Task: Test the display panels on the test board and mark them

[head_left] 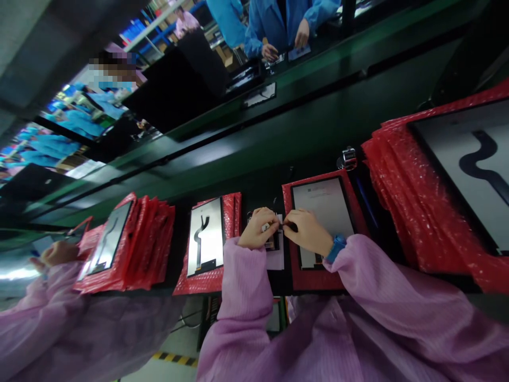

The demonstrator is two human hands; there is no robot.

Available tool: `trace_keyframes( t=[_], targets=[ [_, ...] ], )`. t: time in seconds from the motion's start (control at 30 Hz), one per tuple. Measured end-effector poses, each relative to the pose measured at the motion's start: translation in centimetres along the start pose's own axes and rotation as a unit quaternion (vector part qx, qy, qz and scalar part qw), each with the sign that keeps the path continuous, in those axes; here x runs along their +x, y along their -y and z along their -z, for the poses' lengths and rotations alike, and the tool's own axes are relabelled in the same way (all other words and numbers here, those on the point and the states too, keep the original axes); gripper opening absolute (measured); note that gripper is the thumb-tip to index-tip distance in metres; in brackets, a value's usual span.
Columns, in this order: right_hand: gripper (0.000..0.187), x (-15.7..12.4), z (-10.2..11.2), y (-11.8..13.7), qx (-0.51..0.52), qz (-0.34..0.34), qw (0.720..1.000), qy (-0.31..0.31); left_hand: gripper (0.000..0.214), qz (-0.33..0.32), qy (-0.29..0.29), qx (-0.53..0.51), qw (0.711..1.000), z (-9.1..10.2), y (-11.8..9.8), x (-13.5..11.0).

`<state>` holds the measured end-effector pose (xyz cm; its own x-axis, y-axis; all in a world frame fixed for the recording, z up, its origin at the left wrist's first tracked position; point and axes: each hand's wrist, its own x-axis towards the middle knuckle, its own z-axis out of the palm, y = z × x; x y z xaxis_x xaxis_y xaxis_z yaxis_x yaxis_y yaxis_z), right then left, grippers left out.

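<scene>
Display panel (214, 233) on red bubble wrap (231, 212), desk's (260, 192) near edge. Left hand (256, 229), right hand (310, 230) meet over pale sheet (275, 261); fingers (272, 230) bunched, whether gripping cannot tell. Looks mid-step. Right: second panel (322, 199), finished or not unclear.

Single view from my head: faces forward, down across desk (254, 188), tilted; my left hand (258, 227), right hand (307, 231) close.

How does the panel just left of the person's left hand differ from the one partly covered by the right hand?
The left panel gleams bright white; the covered panel looks duller grey.
The left panel shows a dark curved strip; the covered panel shows faint printing, its lower part hidden by the right hand.
Both lie on red wrap.
</scene>
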<state>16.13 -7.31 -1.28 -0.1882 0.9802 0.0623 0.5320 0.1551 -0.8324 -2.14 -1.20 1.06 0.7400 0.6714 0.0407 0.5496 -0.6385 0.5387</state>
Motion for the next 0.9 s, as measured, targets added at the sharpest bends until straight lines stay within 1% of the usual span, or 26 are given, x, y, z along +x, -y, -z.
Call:
trace_keyframes(
  t=[0.23, 0.4, 0.53, 0.9],
  targets=[
    [0.012, 0.4, -0.2, -0.4, 0.005, 0.009, 1.0, -0.008, 0.026, 0.016, -0.016, 0.036, 0.999, -0.4, -0.3, 0.1],
    [0.016, 0.5, -0.3, -0.7, 0.009, 0.018, 1.0, -0.024, 0.026, 0.009, -0.03, 0.04, 0.999, -0.5, -0.3, 0.1],
    [0.018, 0.6, -0.3, -0.8, 0.01, 0.021, 0.999, -0.028, 0.023, 0.001, -0.028, 0.055, 0.998, -0.8, -0.4, 0.2],
    [0.016, 0.7, -0.3, -1.1, 0.01, 0.026, 0.999, -0.027, 0.024, -0.017, -0.043, 0.049, 0.998, -1.1, -0.3, 0.2]
  ],
)
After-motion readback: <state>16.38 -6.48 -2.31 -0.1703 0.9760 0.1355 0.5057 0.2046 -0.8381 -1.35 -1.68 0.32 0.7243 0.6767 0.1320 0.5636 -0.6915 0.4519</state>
